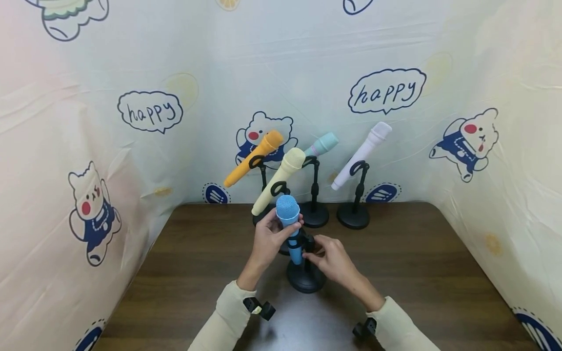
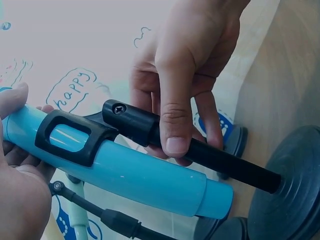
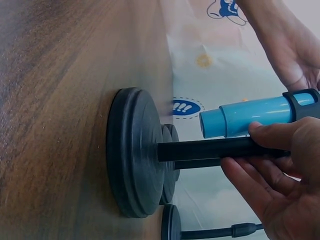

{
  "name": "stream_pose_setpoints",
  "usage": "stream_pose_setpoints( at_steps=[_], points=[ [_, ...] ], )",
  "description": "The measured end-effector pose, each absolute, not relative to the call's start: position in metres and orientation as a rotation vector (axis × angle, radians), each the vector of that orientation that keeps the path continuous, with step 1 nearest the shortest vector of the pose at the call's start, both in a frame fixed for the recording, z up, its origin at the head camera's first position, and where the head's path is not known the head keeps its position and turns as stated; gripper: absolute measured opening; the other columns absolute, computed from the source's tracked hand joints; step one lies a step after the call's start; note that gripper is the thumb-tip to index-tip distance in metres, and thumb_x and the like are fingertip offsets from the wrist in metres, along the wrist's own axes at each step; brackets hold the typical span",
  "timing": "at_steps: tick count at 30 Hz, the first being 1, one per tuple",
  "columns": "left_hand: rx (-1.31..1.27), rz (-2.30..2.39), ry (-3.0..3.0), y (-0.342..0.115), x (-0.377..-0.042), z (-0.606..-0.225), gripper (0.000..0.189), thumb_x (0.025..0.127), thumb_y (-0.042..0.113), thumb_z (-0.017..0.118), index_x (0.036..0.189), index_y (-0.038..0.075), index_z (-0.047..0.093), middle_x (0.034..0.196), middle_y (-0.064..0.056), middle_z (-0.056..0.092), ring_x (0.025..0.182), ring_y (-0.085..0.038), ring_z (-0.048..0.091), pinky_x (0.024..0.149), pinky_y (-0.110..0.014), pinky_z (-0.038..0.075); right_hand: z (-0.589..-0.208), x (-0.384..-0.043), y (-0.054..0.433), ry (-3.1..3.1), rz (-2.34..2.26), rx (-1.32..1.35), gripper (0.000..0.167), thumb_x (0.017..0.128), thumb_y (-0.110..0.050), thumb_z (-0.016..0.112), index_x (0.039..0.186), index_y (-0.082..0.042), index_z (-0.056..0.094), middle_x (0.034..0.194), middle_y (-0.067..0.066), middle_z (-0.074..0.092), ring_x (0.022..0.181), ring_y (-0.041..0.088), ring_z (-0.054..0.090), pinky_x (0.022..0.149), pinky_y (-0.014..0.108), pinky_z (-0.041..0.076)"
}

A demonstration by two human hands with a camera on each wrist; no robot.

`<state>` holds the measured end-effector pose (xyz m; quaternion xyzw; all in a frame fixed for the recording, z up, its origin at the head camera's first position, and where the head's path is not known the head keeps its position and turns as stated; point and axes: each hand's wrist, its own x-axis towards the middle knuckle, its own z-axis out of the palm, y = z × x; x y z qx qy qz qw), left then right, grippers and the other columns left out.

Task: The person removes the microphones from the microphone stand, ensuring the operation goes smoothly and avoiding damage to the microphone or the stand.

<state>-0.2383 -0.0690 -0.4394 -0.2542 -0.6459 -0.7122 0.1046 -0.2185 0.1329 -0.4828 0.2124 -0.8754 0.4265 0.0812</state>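
Observation:
A blue microphone (image 1: 287,210) sits tilted in the black clip (image 2: 100,145) of a small stand, whose round base (image 1: 306,282) rests on the table. My left hand (image 1: 267,240) grips the microphone below its head, with the thumb across the front. With thumb and fingers my right hand (image 1: 334,257) pinches the stand's black pole (image 3: 200,149) just below the clip joint. In the left wrist view the right thumb lies along that pole, and the microphone's lower end (image 2: 217,199) sticks out past the clip.
Behind stand more microphones on black stands: an orange one (image 1: 252,160), a cream one (image 1: 281,178), a teal one (image 1: 324,144) and a lavender one (image 1: 363,153). The brown wooden table (image 1: 197,273) meets a printed cloth backdrop (image 1: 272,63) at its far edge and sides.

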Motion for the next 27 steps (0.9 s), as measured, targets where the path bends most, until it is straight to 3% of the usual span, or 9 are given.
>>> stream_pose_setpoints(
  at_steps=[9, 20, 27],
  points=[
    [-0.744, -2.104, -1.878, -0.071, -0.238, -0.434, 0.043, 0.096, 0.001, 0.076, 0.136, -0.006, 0.06, 0.123, -0.033, 0.071, 0.111, -0.01, 0.077, 0.108, -0.032, 0.055, -0.481, -0.217, 0.13, -2.641, 1.245, 0.586, 0.018, 0.092, -0.006, 0.083, 0.108, -0.007, 0.074, 0.102, 0.007, 0.075, 0.092, 0.019, 0.077, 0.079, 0.027, 0.065],
    [-0.754, -2.086, -1.814, -0.073, -0.241, -0.421, 0.041, 0.097, 0.003, 0.076, 0.133, -0.008, 0.061, 0.12, -0.036, 0.07, 0.108, -0.009, 0.077, 0.108, -0.033, 0.056, -0.48, -0.219, 0.128, -2.63, 1.251, 0.619, 0.017, 0.093, -0.006, 0.082, 0.108, -0.007, 0.074, 0.103, 0.007, 0.076, 0.091, 0.019, 0.077, 0.077, 0.023, 0.064],
    [-0.756, -2.085, -1.784, -0.073, -0.241, -0.409, 0.04, 0.098, 0.003, 0.075, 0.134, -0.008, 0.061, 0.118, -0.027, 0.074, 0.107, -0.011, 0.078, 0.107, -0.035, 0.057, -0.483, -0.219, 0.128, -2.622, 1.256, 0.612, 0.016, 0.092, -0.006, 0.083, 0.105, -0.009, 0.074, 0.1, 0.005, 0.075, 0.089, 0.017, 0.076, 0.076, 0.022, 0.064]
  ],
)
